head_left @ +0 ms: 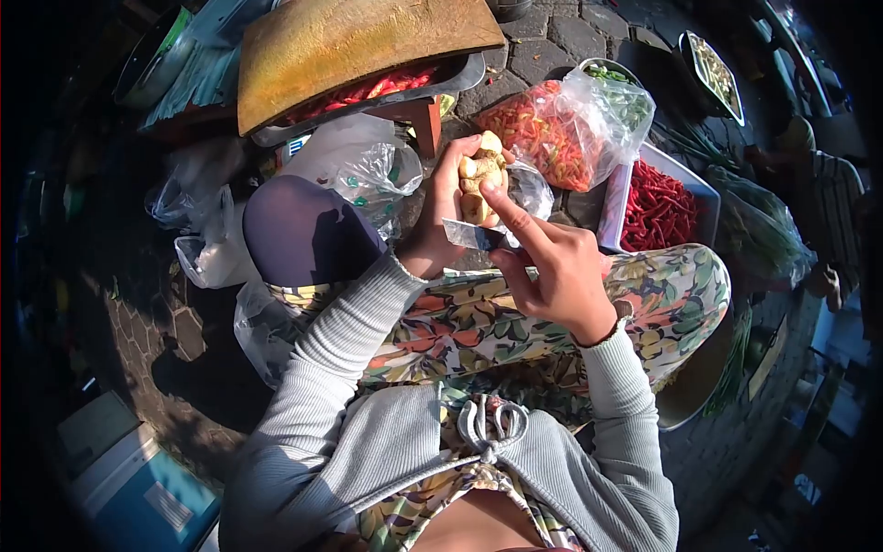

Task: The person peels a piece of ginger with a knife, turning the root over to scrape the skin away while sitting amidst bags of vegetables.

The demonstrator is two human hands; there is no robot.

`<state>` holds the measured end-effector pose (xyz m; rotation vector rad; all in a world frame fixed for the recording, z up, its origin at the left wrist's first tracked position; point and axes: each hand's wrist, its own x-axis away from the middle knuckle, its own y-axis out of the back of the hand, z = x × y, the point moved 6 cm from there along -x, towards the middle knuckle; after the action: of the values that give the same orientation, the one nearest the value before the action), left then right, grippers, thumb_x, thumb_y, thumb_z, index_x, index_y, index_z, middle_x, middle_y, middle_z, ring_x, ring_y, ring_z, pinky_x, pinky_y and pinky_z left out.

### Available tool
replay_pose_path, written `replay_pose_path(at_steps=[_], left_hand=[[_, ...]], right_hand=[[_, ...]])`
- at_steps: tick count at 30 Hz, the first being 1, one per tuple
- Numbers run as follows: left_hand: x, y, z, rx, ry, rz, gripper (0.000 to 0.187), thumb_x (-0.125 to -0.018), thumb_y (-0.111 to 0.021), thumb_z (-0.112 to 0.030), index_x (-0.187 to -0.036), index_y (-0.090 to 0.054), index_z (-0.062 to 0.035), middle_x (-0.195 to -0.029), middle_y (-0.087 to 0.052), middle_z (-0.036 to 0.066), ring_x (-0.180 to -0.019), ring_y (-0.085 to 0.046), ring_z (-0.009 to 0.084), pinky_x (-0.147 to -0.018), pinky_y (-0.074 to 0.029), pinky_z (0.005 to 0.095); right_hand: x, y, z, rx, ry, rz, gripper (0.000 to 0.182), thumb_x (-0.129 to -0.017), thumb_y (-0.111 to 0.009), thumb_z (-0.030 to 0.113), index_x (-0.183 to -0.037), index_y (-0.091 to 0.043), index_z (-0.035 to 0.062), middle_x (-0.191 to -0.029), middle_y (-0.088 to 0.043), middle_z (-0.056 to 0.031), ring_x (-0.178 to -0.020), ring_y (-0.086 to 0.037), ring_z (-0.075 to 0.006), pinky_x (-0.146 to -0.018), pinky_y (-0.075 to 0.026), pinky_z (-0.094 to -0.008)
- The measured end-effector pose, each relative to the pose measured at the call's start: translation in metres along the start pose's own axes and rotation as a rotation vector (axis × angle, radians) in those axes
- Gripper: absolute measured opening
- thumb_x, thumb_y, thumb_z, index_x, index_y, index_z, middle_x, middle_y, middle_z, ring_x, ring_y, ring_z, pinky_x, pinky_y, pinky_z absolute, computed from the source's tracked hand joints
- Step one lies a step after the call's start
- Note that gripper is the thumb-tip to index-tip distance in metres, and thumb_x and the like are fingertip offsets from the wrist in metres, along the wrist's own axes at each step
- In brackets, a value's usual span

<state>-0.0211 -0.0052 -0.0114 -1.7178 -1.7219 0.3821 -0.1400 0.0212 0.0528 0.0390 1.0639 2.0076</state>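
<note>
My left hand [443, 216] grips a knobbly piece of pale ginger root [482, 179], held up in front of my knees. My right hand [552, 267] holds a small knife blade [471, 235] flat against the lower end of the ginger, with the forefinger stretched along the blade toward the root. Both arms wear grey ribbed sleeves, and a flowered garment covers my lap below the hands.
A clear bag of mixed orange and red chillies [561, 129] lies just beyond the ginger. A tray of red chillies [658, 212] sits to the right. A worn wooden chopping board [349, 41] rests on a metal tray at top. White plastic bags [363, 170] lie left on stone paving.
</note>
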Motion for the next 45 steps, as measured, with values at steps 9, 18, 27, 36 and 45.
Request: replay_pose_path(at_steps=[9,18,27,36,45], left_hand=[[-0.004,0.008,0.007,0.090,0.052,-0.133,0.049,-0.096,-0.032,-0.042,-0.097,-0.056,0.0001,-0.070,-0.053,0.004,-0.057,-0.049,0.0104,-0.052,-0.040,0.0221],[-0.008,0.005,0.015,0.157,0.044,0.086,0.047,-0.099,-0.028,-0.039,-0.102,-0.052,0.0018,-0.067,-0.049,0.003,-0.058,-0.047,0.0098,-0.053,-0.039,0.0228],[-0.010,0.008,0.021,0.123,0.085,-0.016,0.047,-0.099,-0.027,-0.037,-0.100,-0.051,0.0025,-0.066,-0.048,0.004,-0.058,-0.047,0.0128,-0.054,-0.039,0.0236],[-0.003,-0.007,0.008,0.154,-0.073,0.193,0.044,-0.100,-0.029,-0.041,-0.106,-0.054,-0.0044,-0.085,-0.056,0.002,-0.070,-0.053,0.0089,-0.064,-0.044,0.0231],[0.000,-0.014,0.006,0.049,-0.039,0.257,0.044,-0.101,-0.027,-0.039,-0.105,-0.052,-0.0033,-0.082,-0.053,0.002,-0.071,-0.051,0.0080,-0.066,-0.043,0.0221]], right_hand=[[0.002,-0.004,-0.006,0.073,0.008,-0.022,0.060,-0.076,-0.067,0.019,-0.133,-0.049,0.0223,-0.057,-0.047,-0.0018,-0.044,-0.051,-0.0196,-0.043,-0.043,-0.0331],[0.005,-0.005,-0.009,0.106,-0.001,-0.054,0.059,-0.076,-0.068,0.019,-0.132,-0.050,0.0274,-0.056,-0.044,-0.0009,-0.043,-0.049,-0.0176,-0.042,-0.042,-0.0323],[0.006,-0.006,-0.010,0.144,-0.009,-0.075,0.059,-0.077,-0.068,0.018,-0.132,-0.049,0.0284,-0.057,-0.043,-0.0006,-0.044,-0.049,-0.0179,-0.042,-0.042,-0.0322],[0.005,-0.001,-0.012,-0.195,-0.126,-0.069,0.056,-0.078,-0.065,0.012,-0.131,-0.051,0.0233,-0.061,-0.057,-0.0059,-0.048,-0.056,-0.0236,-0.045,-0.045,-0.0345],[0.007,-0.001,-0.010,-0.212,-0.070,-0.016,0.051,-0.075,-0.062,-0.002,-0.123,-0.059,0.0124,-0.065,-0.059,-0.0111,-0.051,-0.056,-0.0222,-0.050,-0.044,-0.0313]])
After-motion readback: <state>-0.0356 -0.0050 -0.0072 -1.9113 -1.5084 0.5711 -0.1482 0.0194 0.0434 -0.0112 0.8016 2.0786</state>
